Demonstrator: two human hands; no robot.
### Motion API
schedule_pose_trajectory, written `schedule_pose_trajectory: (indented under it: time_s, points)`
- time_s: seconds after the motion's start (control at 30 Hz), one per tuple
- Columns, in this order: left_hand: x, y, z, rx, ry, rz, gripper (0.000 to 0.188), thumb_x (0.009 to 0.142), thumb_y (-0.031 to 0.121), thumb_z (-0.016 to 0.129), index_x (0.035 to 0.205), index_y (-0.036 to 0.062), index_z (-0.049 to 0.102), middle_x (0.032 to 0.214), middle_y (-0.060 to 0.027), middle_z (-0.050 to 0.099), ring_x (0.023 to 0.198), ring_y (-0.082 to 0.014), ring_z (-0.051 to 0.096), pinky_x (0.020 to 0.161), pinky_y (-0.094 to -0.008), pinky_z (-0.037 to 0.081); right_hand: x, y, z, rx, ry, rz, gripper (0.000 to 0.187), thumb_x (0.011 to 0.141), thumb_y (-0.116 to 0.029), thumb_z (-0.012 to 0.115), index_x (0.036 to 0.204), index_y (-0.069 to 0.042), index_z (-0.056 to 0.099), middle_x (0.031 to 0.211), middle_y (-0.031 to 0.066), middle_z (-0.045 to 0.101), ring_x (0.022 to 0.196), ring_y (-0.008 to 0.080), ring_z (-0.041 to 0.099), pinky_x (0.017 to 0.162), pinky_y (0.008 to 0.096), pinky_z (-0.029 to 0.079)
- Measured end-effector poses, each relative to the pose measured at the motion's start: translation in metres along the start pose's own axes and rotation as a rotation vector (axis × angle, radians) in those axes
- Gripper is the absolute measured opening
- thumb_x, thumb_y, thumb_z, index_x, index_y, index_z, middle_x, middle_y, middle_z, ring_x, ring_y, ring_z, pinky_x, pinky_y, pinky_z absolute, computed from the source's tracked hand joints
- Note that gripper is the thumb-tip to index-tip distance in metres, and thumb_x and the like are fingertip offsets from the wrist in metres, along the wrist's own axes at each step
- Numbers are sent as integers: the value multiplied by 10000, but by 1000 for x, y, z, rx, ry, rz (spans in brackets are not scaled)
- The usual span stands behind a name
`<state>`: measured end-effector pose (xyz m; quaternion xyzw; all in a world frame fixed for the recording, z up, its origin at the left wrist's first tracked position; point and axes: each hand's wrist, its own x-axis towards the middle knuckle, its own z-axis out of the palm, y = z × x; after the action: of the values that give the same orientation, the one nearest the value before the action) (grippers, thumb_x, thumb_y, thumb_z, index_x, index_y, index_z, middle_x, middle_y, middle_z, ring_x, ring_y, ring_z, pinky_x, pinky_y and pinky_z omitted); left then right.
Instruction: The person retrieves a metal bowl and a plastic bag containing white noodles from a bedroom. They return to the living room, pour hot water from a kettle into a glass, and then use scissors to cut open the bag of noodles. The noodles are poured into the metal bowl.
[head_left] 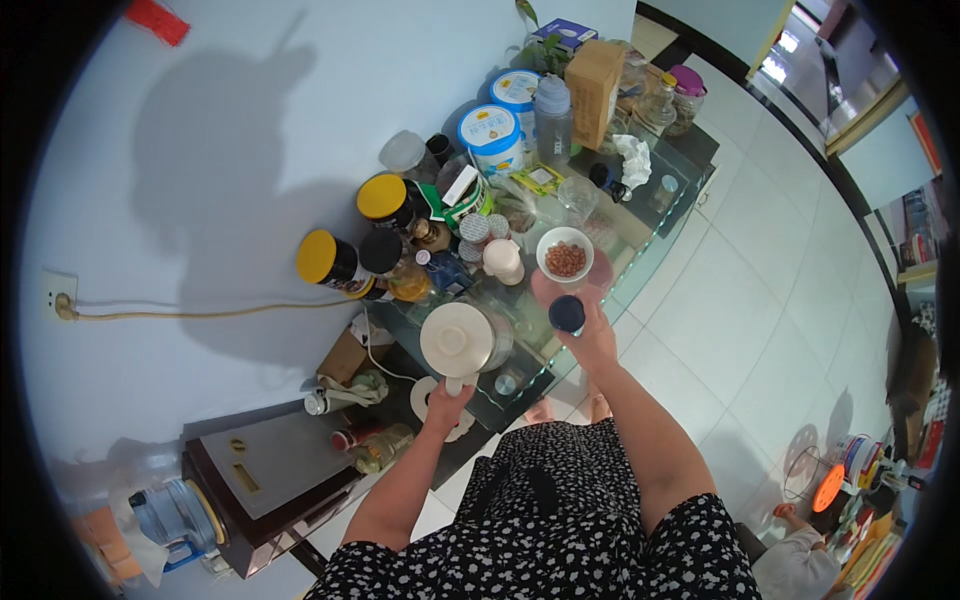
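Note:
My left hand is closed round the pale handle of a kettle with a cream lid and a see-through body, over the glass table. To its right, my right hand grips a small container with a dark round top; its lower part is hidden by my fingers. Just beyond that hand is a white bowl of reddish-brown nuts. A pinkish round surface shows beside and below the bowl. A cream lidded cup stands left of the bowl.
Yellow-lidded jars, blue-and-white tubs, a grey bottle and a cardboard box crowd the table's wall side. A white round base lies by my left hand. At lower right, another person's sleeve shows.

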<state>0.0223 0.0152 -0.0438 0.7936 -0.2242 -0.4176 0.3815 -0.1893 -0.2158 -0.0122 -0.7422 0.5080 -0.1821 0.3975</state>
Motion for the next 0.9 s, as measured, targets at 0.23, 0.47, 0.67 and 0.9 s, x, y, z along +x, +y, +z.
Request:
schedule_pose_trajectory:
  time_s: [0.23,0.47,0.67,0.9]
  points:
    - [6,-9,-5,-27,-82,-4,358,796,167,708,1090,3,586,919,-29,619,802,-102,577,730,-275,475,-19,-1,-20,39,47,37,605,652,-172,793,1185,-105,515,1138,111,588,1051,318,575,875,398,468]
    - [-42,-11,-9,359,241,294,536,731,155,743,1162,5,461,1118,-157,504,1045,-262,488,901,-387,398,-62,4,-63,130,144,13,641,635,-187,803,1199,-108,508,1132,115,586,1065,324,552,887,408,460]
    - [-85,120,71,349,-271,759,701,716,127,744,1293,26,360,1291,-186,406,1206,-348,395,1032,-411,318,-114,-17,-115,141,212,-31,631,614,-168,809,1175,-99,529,1127,106,593,1053,320,559,883,395,466]
    - [-134,197,191,349,-814,847,959,653,173,806,1416,42,240,1399,-195,355,1289,-349,384,1062,-401,336,-226,-24,-183,198,383,19,669,629,-132,812,1222,-52,513,1138,140,589,1017,297,599,850,359,512]
